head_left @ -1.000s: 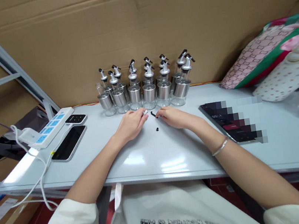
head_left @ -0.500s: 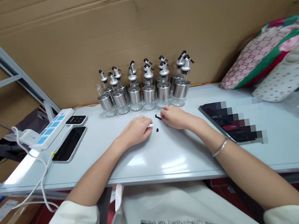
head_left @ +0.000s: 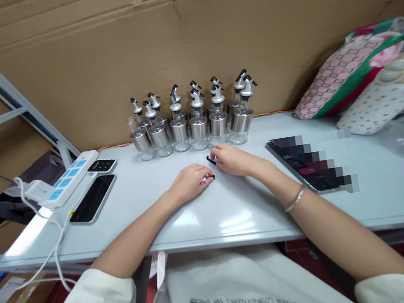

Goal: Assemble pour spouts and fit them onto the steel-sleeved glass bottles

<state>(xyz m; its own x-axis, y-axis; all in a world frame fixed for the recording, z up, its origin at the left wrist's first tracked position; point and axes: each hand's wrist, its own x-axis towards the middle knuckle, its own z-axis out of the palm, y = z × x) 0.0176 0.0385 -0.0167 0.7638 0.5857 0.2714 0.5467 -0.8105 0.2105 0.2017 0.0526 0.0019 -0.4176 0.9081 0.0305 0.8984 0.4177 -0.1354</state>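
Note:
My left hand point(head_left: 190, 182) is closed round a small silver-white piece point(head_left: 203, 180), mostly hidden by the fingers. Its fingertips are at a tiny black part point(head_left: 213, 177) on the table; whether they grip it I cannot tell. To the right and slightly farther back, my right hand point(head_left: 229, 159) pinches a thin black lever-like piece point(head_left: 210, 160), whose bent end sticks out leftward. Behind both hands stand several glass bottles with steel sleeves and lever-topped pourers point(head_left: 199, 129). The front-left bottle point(head_left: 141, 141) has a bare neck with no pourer.
On the left lie a phone point(head_left: 93, 199), a small black-faced device point(head_left: 102, 166) and a power strip point(head_left: 73, 178) with white cables. A second phone point(head_left: 298, 165), partly pixelated, lies right of my right arm. Farther right are a dotted tumbler point(head_left: 372, 100) and a patterned bag point(head_left: 338, 75). Cardboard point(head_left: 133, 45) stands behind.
My left hand has moved right and slightly nearer me, its fingertips reaching the tiny black part. My right hand keeps the black lever-like piece nearly in place. The view has shifted slightly.

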